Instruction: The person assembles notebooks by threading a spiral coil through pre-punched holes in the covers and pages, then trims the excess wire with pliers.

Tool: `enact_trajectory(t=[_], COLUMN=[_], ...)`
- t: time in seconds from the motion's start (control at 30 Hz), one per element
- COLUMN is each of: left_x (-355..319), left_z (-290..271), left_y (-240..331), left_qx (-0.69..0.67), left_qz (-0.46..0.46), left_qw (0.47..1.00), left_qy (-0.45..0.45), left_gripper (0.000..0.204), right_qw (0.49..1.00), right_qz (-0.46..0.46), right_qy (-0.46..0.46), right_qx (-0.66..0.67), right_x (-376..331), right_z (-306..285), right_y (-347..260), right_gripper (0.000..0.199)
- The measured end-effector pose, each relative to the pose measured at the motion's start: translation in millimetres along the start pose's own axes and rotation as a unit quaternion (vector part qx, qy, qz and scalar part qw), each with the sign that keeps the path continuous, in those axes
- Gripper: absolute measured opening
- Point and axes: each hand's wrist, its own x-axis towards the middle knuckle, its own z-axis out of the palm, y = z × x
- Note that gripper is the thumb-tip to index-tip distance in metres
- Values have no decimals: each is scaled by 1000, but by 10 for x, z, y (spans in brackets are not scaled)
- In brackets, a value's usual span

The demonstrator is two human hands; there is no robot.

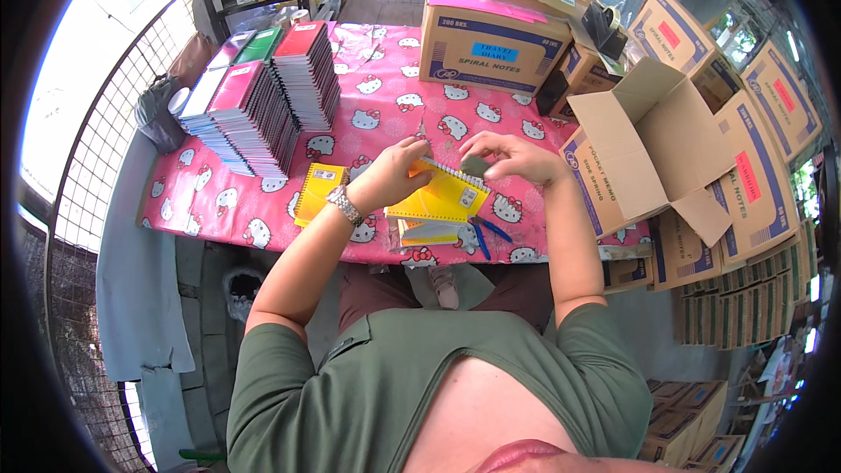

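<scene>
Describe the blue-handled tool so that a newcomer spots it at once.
Start at the table with the pink patterned cover and follow it to its near edge. Just right of the yellow spiral notebooks there lies a small hand tool. Its two blue handles, spread in a V, set it apart from the yellow covers.

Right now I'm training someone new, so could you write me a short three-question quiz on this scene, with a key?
1. True or false: the wristwatch is worn on the left wrist.
2. Which of these is the left hand touching? (a) a carton (b) a yellow spiral notebook (c) a cup
3. On which side of the person does the large open carton with spread flaps stand?

Key: 1. True. 2. b. 3. The right.
</scene>
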Motion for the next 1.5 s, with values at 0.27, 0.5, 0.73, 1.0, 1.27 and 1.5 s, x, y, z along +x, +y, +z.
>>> enact_trajectory(t=[0.27,0.5,0.73,1.0,1.27,1.5], left_x=[15,13,-1,-98,-148,-194], left_z=[-7,-18,153,399,530,584], left_y=[8,37,-27,-5,81,89], left_qx=[-35,-30,-47,-211,-124,-114], left_qz=[-2,-32,-82,-191,-132,-106], left_qw=[999,999,992,944,957,954], left_qy=[-7,-14,82,167,227,257], left_gripper=[30,32,25,22,16,15], right_qw=[998,976,757,809,837,853], right_qz=[-24,159,124,180,-102,-112], right_qy=[-19,87,407,384,432,370], right_qx=[54,-118,-495,-408,-319,-351], right_x=[117,212,-493,-861,-345,-228], right_z=[54,-105,397,1575,1445,1433], right_y=[-53,702,2631,2104,160,5], right_gripper=[50,38,65,55,54,52])
